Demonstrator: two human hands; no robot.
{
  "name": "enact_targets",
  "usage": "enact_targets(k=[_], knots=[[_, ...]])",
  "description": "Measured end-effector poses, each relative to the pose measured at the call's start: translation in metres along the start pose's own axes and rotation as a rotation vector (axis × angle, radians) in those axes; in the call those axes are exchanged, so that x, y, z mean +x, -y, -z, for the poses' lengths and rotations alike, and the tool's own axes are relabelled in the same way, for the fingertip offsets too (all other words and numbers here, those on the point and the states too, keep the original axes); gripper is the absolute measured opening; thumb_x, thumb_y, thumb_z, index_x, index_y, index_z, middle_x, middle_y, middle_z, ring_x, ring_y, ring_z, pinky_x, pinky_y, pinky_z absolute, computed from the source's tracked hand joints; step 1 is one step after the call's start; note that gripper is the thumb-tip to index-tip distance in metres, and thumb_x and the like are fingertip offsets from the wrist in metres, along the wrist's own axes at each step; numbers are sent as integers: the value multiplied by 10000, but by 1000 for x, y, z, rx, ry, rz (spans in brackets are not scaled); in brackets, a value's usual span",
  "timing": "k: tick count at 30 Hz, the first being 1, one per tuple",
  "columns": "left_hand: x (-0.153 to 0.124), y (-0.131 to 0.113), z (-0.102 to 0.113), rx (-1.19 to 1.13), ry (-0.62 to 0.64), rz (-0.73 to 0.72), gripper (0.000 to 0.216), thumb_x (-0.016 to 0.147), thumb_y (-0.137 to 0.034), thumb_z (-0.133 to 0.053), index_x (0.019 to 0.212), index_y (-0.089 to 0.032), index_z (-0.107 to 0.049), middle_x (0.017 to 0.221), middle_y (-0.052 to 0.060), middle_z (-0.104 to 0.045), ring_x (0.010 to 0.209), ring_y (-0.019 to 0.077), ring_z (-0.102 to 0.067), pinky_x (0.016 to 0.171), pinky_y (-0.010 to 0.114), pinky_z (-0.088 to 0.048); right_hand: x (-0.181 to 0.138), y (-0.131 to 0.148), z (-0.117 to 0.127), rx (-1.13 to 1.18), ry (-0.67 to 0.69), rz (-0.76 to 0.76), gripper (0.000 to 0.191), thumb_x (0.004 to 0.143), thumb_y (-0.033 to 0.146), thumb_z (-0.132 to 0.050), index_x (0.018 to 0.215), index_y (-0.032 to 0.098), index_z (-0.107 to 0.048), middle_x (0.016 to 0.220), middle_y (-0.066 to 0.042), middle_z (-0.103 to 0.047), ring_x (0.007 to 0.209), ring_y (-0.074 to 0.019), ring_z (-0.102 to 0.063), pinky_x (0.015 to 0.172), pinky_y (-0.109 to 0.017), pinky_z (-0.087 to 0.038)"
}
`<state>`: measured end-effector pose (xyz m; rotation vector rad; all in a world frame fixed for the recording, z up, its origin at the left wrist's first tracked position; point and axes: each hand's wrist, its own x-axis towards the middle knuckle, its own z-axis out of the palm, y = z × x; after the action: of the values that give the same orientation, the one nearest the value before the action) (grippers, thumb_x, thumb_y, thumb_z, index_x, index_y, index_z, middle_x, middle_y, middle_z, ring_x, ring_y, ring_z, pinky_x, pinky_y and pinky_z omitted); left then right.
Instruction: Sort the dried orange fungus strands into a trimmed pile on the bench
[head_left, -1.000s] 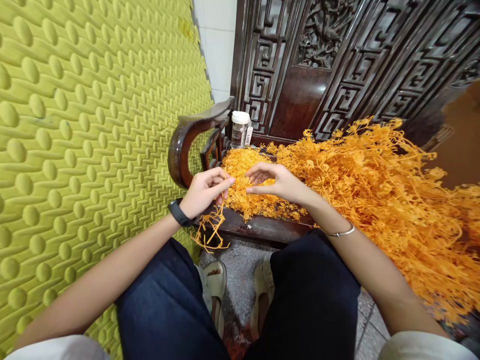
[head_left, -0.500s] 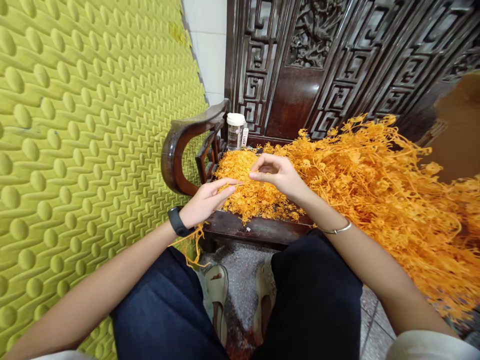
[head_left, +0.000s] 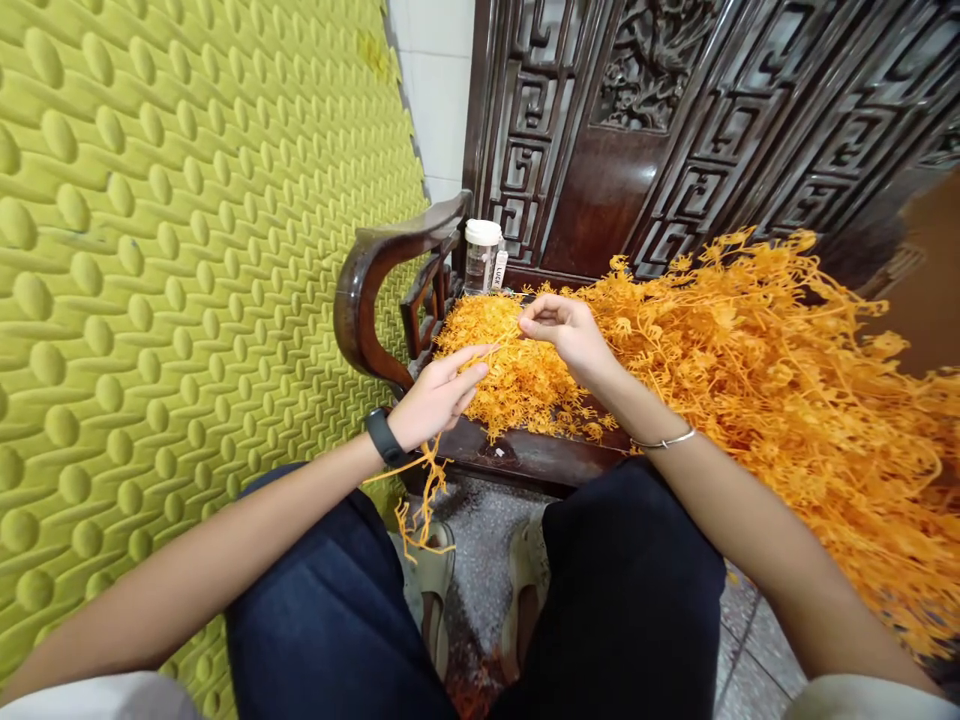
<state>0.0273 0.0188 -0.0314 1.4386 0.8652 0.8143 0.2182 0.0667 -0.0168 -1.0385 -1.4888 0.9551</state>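
Note:
My left hand, a dark band on its wrist, is closed with the thumb against the fingers. An orange plastic flower stem runs from it, its branched part dangling below the palm. My right hand is a little further right and higher, thumb and forefinger pinched together. Whatever is between those fingertips is too small to make out against the orange behind. Beneath both hands lies a heap of small orange plastic flower pieces on the dark wooden bench.
A large pile of orange plastic flower stems spreads along the right. A clear cup with a white lid stands at the back by the curved armrest. Yellow-green padded wall covering rises on the left; a carved wooden backrest stands behind.
Both hands have shifted slightly right and up in the view, which has itself moved a little. The stem's dangling part now hangs further right and shows more fully below my left hand.

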Motion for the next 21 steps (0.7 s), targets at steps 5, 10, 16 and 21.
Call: enact_targets(k=[5,10,16,21], knots=[[3,1,-1,-79,11,3,480,905,-260,-442,1365,-136,-384,391,-137,-254,285,40,-163,266,124,-236,2,-4,0,-44,-45,35,180,602,270,-680,620,175,-528,644,2,-566,616,-106,-529,681,-306,-461],[7,4,-1,-178,30,-3,491,899,-297,-467,1366,-172,-385,381,-143,-250,271,39,-146,257,124,-232,2,-7,-2,-17,-108,85,121,641,209,-650,647,176,-534,783,-25,-601,703,-115,-542,740,-321,-475],[6,0,-5,-198,11,-7,466,893,-280,-480,1341,-166,-419,382,-138,-256,282,37,-148,264,121,-212,2,-8,-4,90,-147,44,93,654,169,-631,642,178,-539,719,-7,-586,654,-102,-538,705,-305,-484],[5,-2,-9,-226,-9,8,449,891,-276,-486,1329,-192,-439,390,-133,-250,295,36,-137,281,126,-191,3,-9,-5,113,-208,5,103,653,122,-616,619,178,-536,649,13,-544,613,-88,-510,684,-284,-473]])
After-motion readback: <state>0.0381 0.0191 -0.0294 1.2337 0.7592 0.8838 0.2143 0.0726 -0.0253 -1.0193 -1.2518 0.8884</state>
